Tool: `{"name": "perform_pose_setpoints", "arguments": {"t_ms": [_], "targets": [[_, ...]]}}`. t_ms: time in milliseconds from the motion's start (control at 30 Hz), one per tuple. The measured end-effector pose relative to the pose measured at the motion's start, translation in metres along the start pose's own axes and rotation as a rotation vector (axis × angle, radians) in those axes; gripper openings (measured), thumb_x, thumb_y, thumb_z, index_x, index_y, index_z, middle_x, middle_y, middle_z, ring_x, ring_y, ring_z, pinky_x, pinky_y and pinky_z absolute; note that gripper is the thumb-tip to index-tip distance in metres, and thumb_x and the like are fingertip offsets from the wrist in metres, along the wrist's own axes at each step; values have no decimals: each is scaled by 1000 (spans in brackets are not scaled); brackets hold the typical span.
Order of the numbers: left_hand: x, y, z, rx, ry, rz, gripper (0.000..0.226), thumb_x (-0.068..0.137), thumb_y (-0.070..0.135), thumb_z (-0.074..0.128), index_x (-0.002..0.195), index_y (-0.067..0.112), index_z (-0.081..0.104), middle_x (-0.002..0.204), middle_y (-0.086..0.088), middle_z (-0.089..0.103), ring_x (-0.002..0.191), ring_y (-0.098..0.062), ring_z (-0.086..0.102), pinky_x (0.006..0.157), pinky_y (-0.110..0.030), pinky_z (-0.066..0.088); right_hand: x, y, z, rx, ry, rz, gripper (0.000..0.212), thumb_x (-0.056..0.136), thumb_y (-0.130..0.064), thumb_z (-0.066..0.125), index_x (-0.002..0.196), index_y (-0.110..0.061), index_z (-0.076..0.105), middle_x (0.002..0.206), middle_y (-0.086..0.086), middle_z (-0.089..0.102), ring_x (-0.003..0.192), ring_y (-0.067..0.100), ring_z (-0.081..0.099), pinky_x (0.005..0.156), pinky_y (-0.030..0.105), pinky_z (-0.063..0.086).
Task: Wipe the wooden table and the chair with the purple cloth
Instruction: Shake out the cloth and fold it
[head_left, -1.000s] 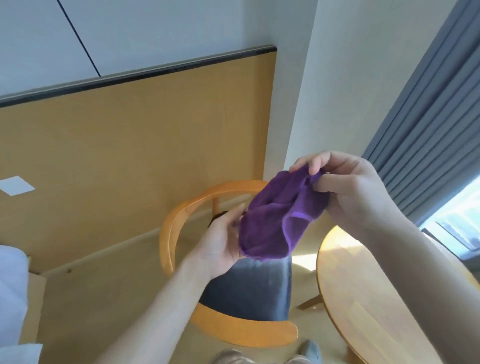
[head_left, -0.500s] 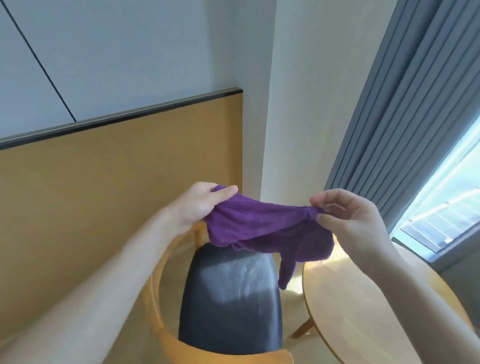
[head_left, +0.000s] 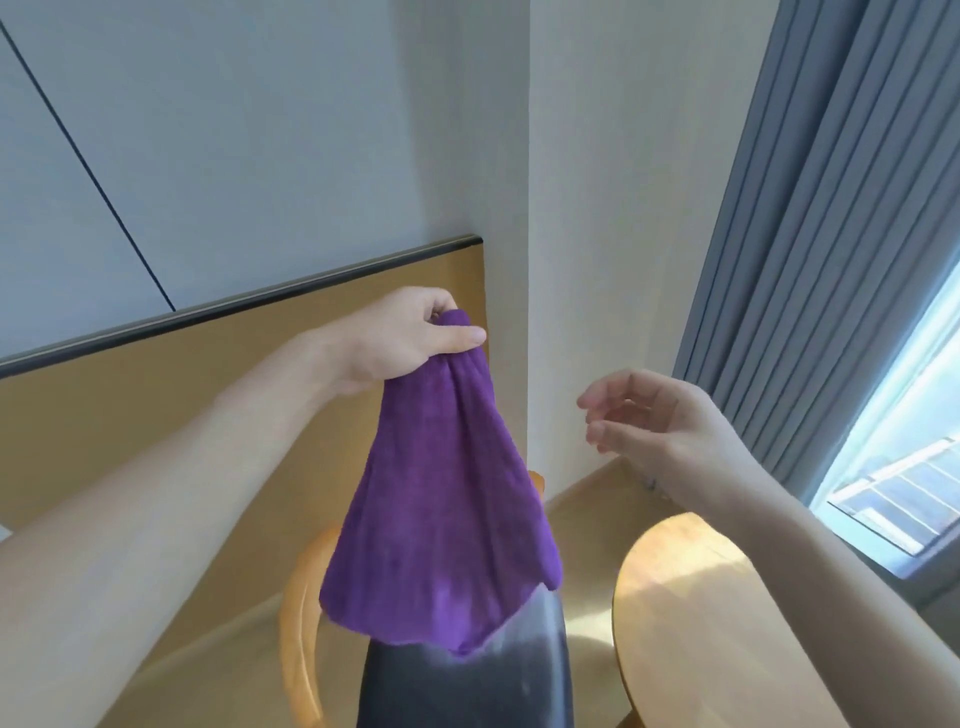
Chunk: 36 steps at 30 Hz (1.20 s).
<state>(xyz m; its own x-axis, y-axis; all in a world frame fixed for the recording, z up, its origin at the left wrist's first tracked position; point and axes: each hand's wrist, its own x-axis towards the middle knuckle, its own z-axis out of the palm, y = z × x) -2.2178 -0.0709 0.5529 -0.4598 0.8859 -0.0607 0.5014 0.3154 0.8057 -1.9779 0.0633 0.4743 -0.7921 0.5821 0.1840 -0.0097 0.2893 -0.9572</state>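
purple cloth (head_left: 441, 499) pinched at top edge, hanging free

Bedroom: curtain (head_left: 810, 249), chair (head_left: 467, 686), headboard panel (head_left: 156, 395)

I'm looking into a corner: pale wall (head_left: 234, 130) upper left with a dark seam, wood panelling (head_left: 156, 384) below, grey curtain (head_left: 831, 234) on the right, bright window (head_left: 909, 493) at the right edge.

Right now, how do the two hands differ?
The left hand grips the purple cloth by its top, so it hangs above the chair; the right hand holds nothing, fingers loosely curled. The left is higher, the right lower, above the table. Both are bare and raised.
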Motion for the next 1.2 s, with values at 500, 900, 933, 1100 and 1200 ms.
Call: {"name": "perform_pose_setpoints", "arguments": {"t_ms": [500, 900, 933, 1100, 1200], "targets": [[-11, 59, -19, -78, 263, 124, 17, 109, 26, 51, 94, 17, 52, 87, -1, 64, 73, -12, 63, 67, -27, 52, 3, 106, 79, -152, -200, 400, 72, 69, -82, 38, 89, -20, 69, 95, -6, 72, 91, 19, 65, 86, 29, 50], [9, 60, -2, 593, 368, 66, 30, 110, 39, 40, 113, 9, 40, 88, -3, 53, 74, -20, 51, 60, -33, 37, 1, 72, 96, 454, -19, 448, 45, 77, -51, 50, 85, -7, 55, 86, 13, 53, 83, 24, 36, 80, 38, 21], [11, 59, 0, 619, 362, 57, 32, 110, 38, 40, 115, 7, 41, 90, -6, 55, 77, -24, 53, 64, -38, 39, 0, 75, 98, 522, -29, 472, 56, 83, -52, 48, 92, 1, 61, 96, 19, 64, 85, 44, 57, 86, 43, 46], [16, 44, -6, 547, 355, -3, 31, 109, 40, 44, 114, 9, 44, 98, -5, 56, 93, -29, 56, 76, -38, 38, -11, 76, 87, 821, -111, 552, 57, 97, -49, 42, 111, -5, 76, 117, 17, 73, 108, 35, 70, 98, 39, 55], [17, 31, -13, 365, 380, 8, 24, 106, 40, 51, 101, 18, 47, 95, 1, 55, 86, -21, 54, 70, -36, 40, -21, 73, 77, 1060, -144, 483, 49, 78, -31, 69, 115, 1, 67, 121, 24, 65, 108, 37, 65, 97, 41, 54]]}}
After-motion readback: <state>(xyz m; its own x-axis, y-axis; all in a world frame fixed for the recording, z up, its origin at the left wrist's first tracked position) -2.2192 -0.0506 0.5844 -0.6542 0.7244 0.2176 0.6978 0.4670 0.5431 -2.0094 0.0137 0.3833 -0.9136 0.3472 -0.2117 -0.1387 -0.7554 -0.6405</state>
